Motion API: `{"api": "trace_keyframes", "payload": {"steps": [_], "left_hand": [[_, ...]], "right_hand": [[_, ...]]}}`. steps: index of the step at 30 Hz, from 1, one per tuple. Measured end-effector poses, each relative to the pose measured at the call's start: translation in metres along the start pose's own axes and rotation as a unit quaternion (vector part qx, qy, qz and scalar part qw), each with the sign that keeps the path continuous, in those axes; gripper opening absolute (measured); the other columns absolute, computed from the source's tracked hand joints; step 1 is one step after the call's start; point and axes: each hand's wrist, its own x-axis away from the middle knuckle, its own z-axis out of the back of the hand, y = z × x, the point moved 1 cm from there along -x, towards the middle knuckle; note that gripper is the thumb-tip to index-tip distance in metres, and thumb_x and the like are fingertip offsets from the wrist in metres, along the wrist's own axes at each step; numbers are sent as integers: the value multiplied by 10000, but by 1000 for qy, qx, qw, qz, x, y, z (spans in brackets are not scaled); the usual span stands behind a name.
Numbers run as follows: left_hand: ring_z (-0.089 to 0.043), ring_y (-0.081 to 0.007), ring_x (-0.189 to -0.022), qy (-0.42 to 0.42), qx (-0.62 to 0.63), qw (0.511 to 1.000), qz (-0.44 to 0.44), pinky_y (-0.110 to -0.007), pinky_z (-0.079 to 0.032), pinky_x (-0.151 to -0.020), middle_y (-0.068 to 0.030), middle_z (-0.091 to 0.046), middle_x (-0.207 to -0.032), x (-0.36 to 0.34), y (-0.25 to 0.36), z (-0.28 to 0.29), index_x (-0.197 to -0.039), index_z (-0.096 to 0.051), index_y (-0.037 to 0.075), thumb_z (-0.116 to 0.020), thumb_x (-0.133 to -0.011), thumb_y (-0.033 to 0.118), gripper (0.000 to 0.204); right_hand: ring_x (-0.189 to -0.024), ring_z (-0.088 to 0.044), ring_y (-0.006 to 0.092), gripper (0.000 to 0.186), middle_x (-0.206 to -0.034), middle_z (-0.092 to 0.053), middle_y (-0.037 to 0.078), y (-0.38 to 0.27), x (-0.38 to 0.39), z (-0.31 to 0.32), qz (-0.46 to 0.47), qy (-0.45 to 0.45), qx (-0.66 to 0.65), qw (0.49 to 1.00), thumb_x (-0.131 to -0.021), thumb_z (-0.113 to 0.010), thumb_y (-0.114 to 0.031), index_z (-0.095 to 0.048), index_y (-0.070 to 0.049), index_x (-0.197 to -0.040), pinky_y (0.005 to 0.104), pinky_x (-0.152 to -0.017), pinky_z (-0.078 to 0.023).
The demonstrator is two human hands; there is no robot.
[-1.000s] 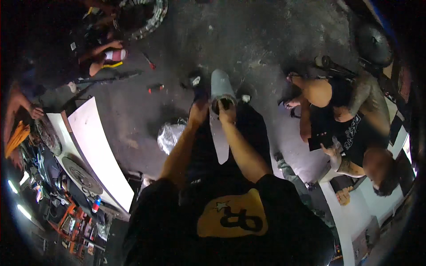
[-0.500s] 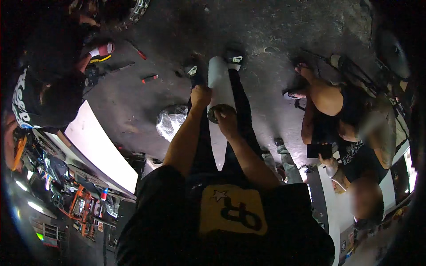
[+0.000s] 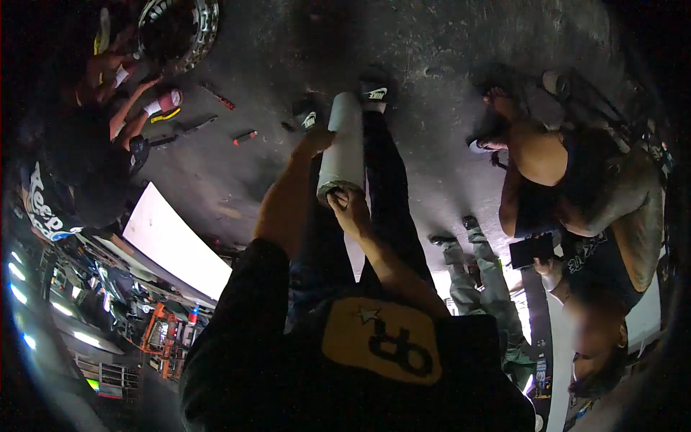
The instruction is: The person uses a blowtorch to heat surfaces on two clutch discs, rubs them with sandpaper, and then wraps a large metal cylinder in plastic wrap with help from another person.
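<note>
A long roll of whitish plastic wrap (image 3: 344, 133) is held lengthwise in front of my legs. My left hand (image 3: 317, 141) is closed on its left side, around the middle of its length; most of those fingers are behind the roll. At the near end, my right hand (image 3: 349, 207) has its fingers bent against the rim of the core, thumb and fingertips gripping there. Below the roll, a pale strip shows between my trouser legs; whether it is film or floor I cannot tell.
At left, a person in dark clothing (image 3: 93, 165) crouches by a spoked wheel (image 3: 205, 32). Red-handled tools (image 3: 245, 137) lie on the dark floor. A large white panel (image 3: 173, 241) stands nearer. To the right, another person sits holding a dark tablet-like object (image 3: 531, 250). Someone's grey trousers (image 3: 497, 277) show behind.
The roll's near end has swung left, and my right hand has moved left with it. My view has shifted; the clear plastic-wrapped bundle beside my left forearm is out of sight now.
</note>
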Motion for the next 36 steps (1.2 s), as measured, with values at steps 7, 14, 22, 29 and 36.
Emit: {"api": "trace_keyframes", "payload": {"steps": [7,14,22,29,36], "left_hand": [[-723,-287,-953,7,-418,879,-230,-463,-579,-802,-83,-759,-1034,-51,-90,8,-1037,-778,96,-806,-804,447,422],[-732,-394,-946,154,-284,946,-18,-479,-597,-818,-197,-756,-1023,12,22,-17,-966,-751,-2,-777,-860,340,359],[-741,-301,-934,-63,315,909,-266,-424,-610,-710,-126,-709,-1007,-37,-125,-13,-1033,-679,37,-672,-952,156,144],[-732,-221,-914,56,427,900,-69,-369,-624,-765,-104,-731,-1023,83,-81,-21,-1143,-691,-6,-646,-993,176,239],[-712,-248,-818,103,279,941,-162,-354,-562,-734,-164,-730,-994,159,-87,-30,-1165,-714,5,-687,-946,131,254]], "right_hand": [[-1127,-720,273,494,-1222,-733,175,-1,9,4,28,-33,49,998,-976,-694,-358,-610,44,-1250,356,-977,-554],[-1177,-699,252,541,-1287,-699,179,22,1,-2,0,-49,4,999,-989,-683,-353,-547,40,-1336,362,-1005,-546],[-1014,-727,316,262,-1077,-745,176,-96,-60,65,115,-50,248,961,-969,-664,-231,-718,-55,-1154,412,-888,-575],[-1129,-668,304,299,-1222,-694,139,-49,-228,38,238,-179,465,834,-950,-631,-189,-692,-163,-1241,444,-957,-522],[-1118,-665,305,209,-1204,-696,107,-91,-230,36,263,-329,549,722,-944,-636,-179,-696,-82,-1118,425,-980,-509]]}}
